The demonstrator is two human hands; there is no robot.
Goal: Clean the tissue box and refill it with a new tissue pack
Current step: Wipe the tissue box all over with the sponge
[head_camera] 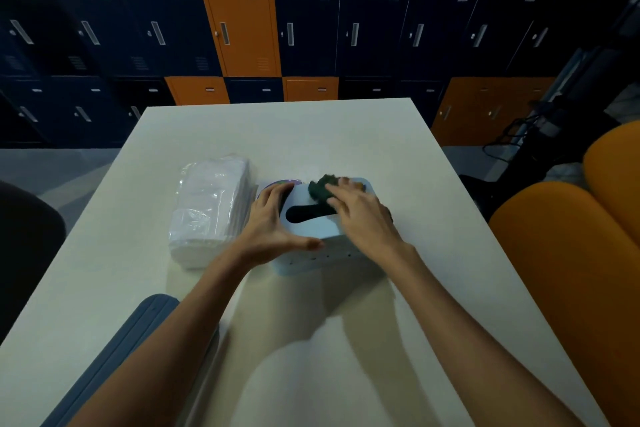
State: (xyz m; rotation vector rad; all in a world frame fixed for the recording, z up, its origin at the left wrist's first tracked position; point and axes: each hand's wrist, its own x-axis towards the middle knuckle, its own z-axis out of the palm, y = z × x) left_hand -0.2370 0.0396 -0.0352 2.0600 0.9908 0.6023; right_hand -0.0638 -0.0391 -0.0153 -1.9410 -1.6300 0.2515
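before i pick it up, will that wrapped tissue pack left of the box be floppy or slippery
Probably soft and floppy: the tissue pack is stacked tissue in loose clear wrap. The glossy, crinkled film may slip when gripped. It is likely light for its bulk, and lying flat, it shouldn't roll.

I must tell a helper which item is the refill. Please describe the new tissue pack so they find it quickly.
On the pale table, look left of the blue tissue box. The tissue pack lies there: a white stack, the only thing in clear plastic wrap.
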